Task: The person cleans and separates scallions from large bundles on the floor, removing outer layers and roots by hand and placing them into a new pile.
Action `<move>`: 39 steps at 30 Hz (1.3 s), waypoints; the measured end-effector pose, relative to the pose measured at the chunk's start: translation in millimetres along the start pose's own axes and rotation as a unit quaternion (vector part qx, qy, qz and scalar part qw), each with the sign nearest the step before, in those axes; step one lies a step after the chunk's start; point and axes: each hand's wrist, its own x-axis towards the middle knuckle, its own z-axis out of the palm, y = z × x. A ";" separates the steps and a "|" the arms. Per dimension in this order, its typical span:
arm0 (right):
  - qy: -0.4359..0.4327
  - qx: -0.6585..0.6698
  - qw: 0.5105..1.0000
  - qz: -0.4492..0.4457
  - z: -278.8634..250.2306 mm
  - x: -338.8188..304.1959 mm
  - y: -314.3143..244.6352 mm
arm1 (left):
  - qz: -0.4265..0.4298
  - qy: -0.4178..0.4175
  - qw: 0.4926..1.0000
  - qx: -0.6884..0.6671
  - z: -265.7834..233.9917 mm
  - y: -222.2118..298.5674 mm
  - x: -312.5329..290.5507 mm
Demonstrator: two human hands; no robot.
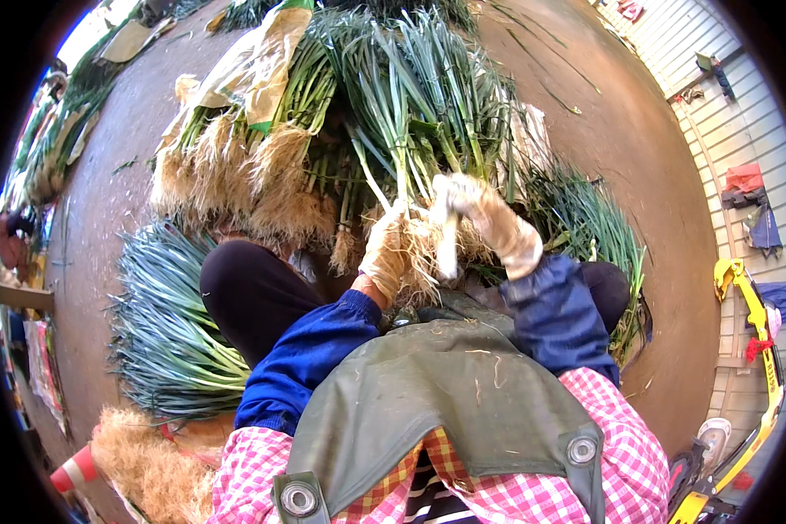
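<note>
Both my hands wear pale, soiled gloves. Low on the stems, just by the roots, my left hand is closed round a few green onions, whose leaves stretch away from me. My right hand is beside it with fingers curled. A white, elongated piece hangs below those fingers; whether it is a stalk or part of the glove I cannot tell. Under both hands lie tangled pale roots. A large heap of green onions lies just beyond.
Root-ended onion bundles, partly covered by a cream sack, lie at the far left. More onions are piled by my left knee and right knee. A yellow metal frame stands at right on the brown floor.
</note>
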 end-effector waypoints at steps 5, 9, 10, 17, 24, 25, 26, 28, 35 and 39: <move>0.102 -0.210 0.952 0.197 -12.9 69.7 39.0 | 0.117 0.067 0.960 0.244 12.3 -12.8 -14.7; 0.143 -0.430 0.878 0.151 34.7 90.6 36.9 | 0.198 0.121 0.908 0.350 -2.5 -12.4 -14.2; 0.165 -0.382 0.894 0.167 25.6 91.9 49.7 | 0.220 0.123 0.902 0.351 -5.3 -17.6 -9.2; 0.223 -0.357 0.894 0.152 26.5 83.8 59.9 | 0.112 0.101 0.948 0.279 17.1 -7.6 -21.6; 0.131 0.207 0.967 0.071 45.6 52.0 57.3 | 0.111 0.150 0.978 0.093 10.5 -4.8 3.9; 0.061 0.251 0.964 0.058 44.4 40.3 45.9 | 0.121 0.155 0.978 0.073 11.4 -3.6 8.5; 0.052 0.211 0.972 0.086 61.6 20.7 7.7 | 0.141 0.167 0.975 0.051 5.7 3.8 7.6; 0.000 0.308 0.947 0.088 55.8 -1.1 9.8 | 0.070 0.002 0.997 -0.009 15.3 0.5 -3.2; 0.011 0.209 0.947 0.245 51.8 -5.6 -20.7 | -0.006 -0.089 0.975 0.206 25.2 5.7 -24.3; -0.073 0.332 0.898 0.278 61.6 -22.2 -8.8 | 0.047 -0.010 0.994 0.095 -2.1 -6.1 -14.0</move>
